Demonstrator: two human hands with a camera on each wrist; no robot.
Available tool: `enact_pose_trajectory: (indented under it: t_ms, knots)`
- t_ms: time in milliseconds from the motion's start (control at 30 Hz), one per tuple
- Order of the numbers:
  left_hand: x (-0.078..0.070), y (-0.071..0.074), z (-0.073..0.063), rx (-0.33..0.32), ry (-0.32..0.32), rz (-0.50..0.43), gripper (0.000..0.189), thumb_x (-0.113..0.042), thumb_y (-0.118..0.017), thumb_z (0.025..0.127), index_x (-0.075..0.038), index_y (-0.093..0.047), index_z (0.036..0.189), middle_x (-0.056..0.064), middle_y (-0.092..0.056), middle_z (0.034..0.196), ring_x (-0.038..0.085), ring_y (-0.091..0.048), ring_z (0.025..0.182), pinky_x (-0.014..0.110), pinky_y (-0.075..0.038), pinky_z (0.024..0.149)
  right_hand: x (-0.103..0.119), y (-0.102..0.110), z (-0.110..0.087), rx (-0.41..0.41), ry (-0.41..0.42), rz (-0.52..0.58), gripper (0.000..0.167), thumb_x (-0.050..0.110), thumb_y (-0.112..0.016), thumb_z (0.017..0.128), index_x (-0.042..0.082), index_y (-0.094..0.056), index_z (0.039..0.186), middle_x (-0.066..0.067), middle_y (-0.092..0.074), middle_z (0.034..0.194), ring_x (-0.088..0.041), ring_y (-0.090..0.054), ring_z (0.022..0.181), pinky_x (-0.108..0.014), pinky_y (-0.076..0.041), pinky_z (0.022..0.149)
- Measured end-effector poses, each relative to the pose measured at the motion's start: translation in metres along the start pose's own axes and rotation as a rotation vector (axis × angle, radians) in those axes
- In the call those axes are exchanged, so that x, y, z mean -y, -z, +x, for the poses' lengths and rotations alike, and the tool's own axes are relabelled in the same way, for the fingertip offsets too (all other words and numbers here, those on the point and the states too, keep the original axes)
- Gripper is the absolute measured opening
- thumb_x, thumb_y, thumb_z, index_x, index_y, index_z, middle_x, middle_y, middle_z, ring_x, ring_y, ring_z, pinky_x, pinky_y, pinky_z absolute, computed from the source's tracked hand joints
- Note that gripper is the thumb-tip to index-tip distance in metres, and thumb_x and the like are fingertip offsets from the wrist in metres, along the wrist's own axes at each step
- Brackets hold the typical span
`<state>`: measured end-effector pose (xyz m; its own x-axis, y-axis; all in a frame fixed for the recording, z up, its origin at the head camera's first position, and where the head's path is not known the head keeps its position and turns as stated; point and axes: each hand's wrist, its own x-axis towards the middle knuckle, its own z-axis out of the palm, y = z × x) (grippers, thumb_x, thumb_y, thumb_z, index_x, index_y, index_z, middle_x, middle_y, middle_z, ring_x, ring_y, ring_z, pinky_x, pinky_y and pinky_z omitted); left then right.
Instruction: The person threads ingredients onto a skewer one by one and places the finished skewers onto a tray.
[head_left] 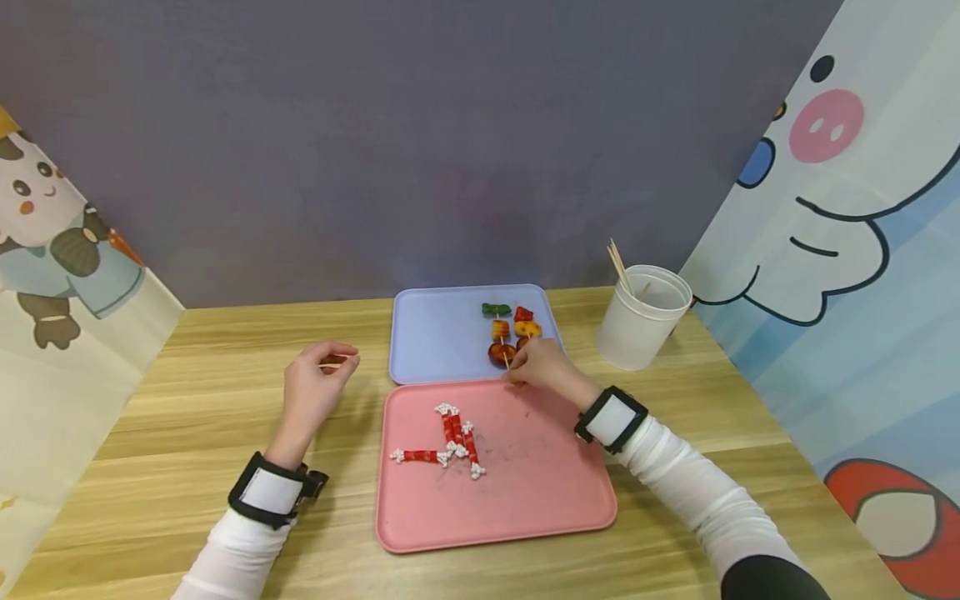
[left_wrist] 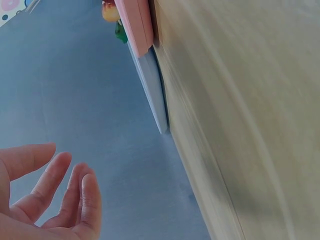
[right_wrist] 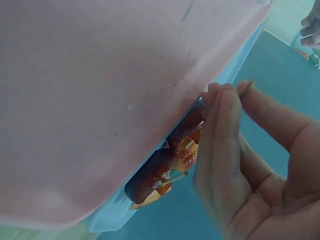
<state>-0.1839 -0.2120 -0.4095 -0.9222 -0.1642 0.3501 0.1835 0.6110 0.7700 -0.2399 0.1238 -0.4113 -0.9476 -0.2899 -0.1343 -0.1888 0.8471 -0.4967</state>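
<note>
My right hand (head_left: 546, 368) pinches the bare end of a bamboo stick (right_wrist: 246, 89) between thumb and fingertips. It is over the near right edge of the pale blue tray (head_left: 438, 333). In that tray lie two food skewers side by side. One carries a green piece (head_left: 496, 309), a yellow-orange piece and a glossy brown piece (head_left: 502, 355). The other has a red piece (head_left: 523, 314) and a yellow one (head_left: 528, 329), its lower part hidden by my hand. My left hand (head_left: 315, 383) hovers left of the trays, fingers loosely bent and holding nothing.
Nearer me, a pink tray (head_left: 540, 500) bears several red sticks (head_left: 422, 456) with white knobbed ends. A white tub (head_left: 637, 329) with thin wooden sticks (head_left: 619, 265) stands at the back right. A grey panel (head_left: 420, 150) rises behind the wooden table (head_left: 150, 467).
</note>
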Motion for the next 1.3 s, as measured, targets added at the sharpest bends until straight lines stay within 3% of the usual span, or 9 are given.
enact_pose_trajectory:
  t_ms: [267,333,433,533,633,733,867,1067,1300]
  knots:
    - [-0.006,-0.007,0.001,0.028,-0.011,-0.022,0.015,-0.013,-0.068,0.086,-0.002,-0.071,0.097,0.014,-0.068,0.101,0.027,-0.067,0.089,0.008,-0.044,0.068,-0.002,0.000,-0.004,-0.003,0.005,0.043,0.025,0.031,-0.071,0.084,0.009,-0.074,0.072,0.001,-0.059,0.060,-0.014,-0.049,0.061,-0.023,-0.035,0.053]
    - [-0.009,-0.011,0.002,0.037,-0.013,-0.031,0.016,-0.013,-0.068,0.086,-0.002,-0.070,0.098,0.015,-0.069,0.101,0.027,-0.067,0.088,0.011,-0.046,0.069,-0.004,0.002,-0.006,-0.045,0.004,0.052,0.026,0.031,-0.067,0.087,0.008,-0.074,0.077,0.000,-0.059,0.063,-0.014,-0.049,0.061,-0.023,-0.036,0.054]
    - [-0.014,-0.019,0.005,0.043,-0.014,-0.042,0.017,-0.013,-0.068,0.086,-0.002,-0.070,0.099,0.014,-0.070,0.099,0.026,-0.067,0.088,0.019,-0.051,0.071,-0.008,0.011,-0.016,-0.194,0.008,0.095,0.026,0.030,-0.062,0.091,0.007,-0.074,0.091,-0.004,-0.066,0.075,-0.016,-0.055,0.065,-0.026,-0.042,0.056]
    - [-0.018,-0.027,0.008,0.047,-0.020,-0.045,0.020,-0.013,-0.067,0.087,0.000,-0.069,0.102,0.015,-0.070,0.099,0.026,-0.067,0.088,0.030,-0.054,0.073,-0.012,0.025,-0.029,-0.458,0.059,0.107,0.026,0.027,-0.063,0.091,0.004,-0.072,0.098,-0.009,-0.070,0.083,-0.020,-0.062,0.069,-0.033,-0.050,0.060]
    - [-0.024,-0.035,0.011,0.050,-0.026,-0.055,0.020,-0.012,-0.067,0.086,0.000,-0.068,0.103,0.015,-0.070,0.099,0.027,-0.066,0.087,0.037,-0.055,0.074,-0.020,0.038,-0.043,-0.726,0.102,0.065,0.025,0.026,-0.065,0.090,0.001,-0.072,0.090,-0.014,-0.071,0.077,-0.025,-0.065,0.066,-0.040,-0.052,0.060]
    - [-0.030,-0.043,0.013,0.058,-0.041,-0.064,0.020,-0.011,-0.067,0.086,0.000,-0.068,0.104,0.015,-0.069,0.100,0.028,-0.065,0.086,0.040,-0.054,0.075,-0.031,0.047,-0.054,-0.914,0.088,0.034,0.027,0.027,-0.066,0.089,0.001,-0.071,0.084,-0.014,-0.070,0.072,-0.027,-0.065,0.064,-0.042,-0.051,0.059]
    - [-0.036,-0.051,0.016,0.070,-0.066,-0.061,0.021,-0.012,-0.066,0.087,0.000,-0.067,0.105,0.015,-0.069,0.101,0.028,-0.064,0.087,0.040,-0.054,0.075,-0.046,0.055,-0.060,-1.042,0.024,0.025,0.029,0.029,-0.066,0.089,0.001,-0.067,0.081,-0.015,-0.068,0.070,-0.028,-0.063,0.062,-0.042,-0.047,0.059]
    - [-0.047,-0.060,0.018,0.075,-0.082,-0.052,0.020,-0.013,-0.066,0.087,-0.001,-0.068,0.102,0.015,-0.069,0.098,0.028,-0.065,0.086,0.040,-0.054,0.074,-0.062,0.060,-0.062,-1.118,-0.064,0.088,0.031,0.032,-0.064,0.090,0.001,-0.058,0.091,-0.016,-0.067,0.078,-0.029,-0.065,0.067,-0.038,-0.047,0.061]
    - [-0.056,-0.067,0.020,0.076,-0.095,-0.062,0.018,-0.013,-0.067,0.086,-0.002,-0.069,0.100,0.014,-0.070,0.096,0.027,-0.065,0.085,0.039,-0.054,0.073,-0.067,0.066,-0.057,-1.221,-0.034,0.135,0.029,0.026,-0.066,0.089,0.001,-0.056,0.100,-0.018,-0.064,0.088,-0.030,-0.063,0.075,-0.039,-0.048,0.068]
